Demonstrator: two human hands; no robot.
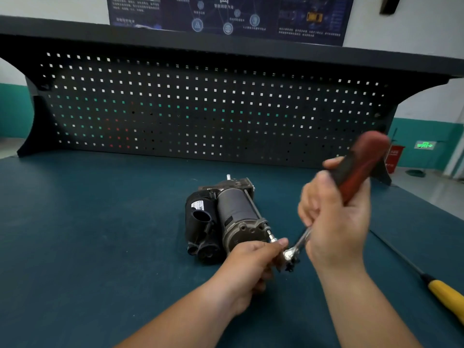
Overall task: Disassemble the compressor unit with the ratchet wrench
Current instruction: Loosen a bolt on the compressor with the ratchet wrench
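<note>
Left grip: the left hand (253,257) curls its fingers round the head of the ratchet wrench (291,254), pinching it.
Right grip: the right hand (334,222) is wrapped round the red handle, which rises up and away from the left grip.
Compressor unit (226,217): on its side on the counter (100,222), just beyond the left grip, with the bolt (271,236) at its near end.
Risk: the steep handle angle could cock the socket off the bolt and round it; the unclamped unit may roll.
Unclear: the fingers hide the socket seating, and the handle is blurred.
</note>
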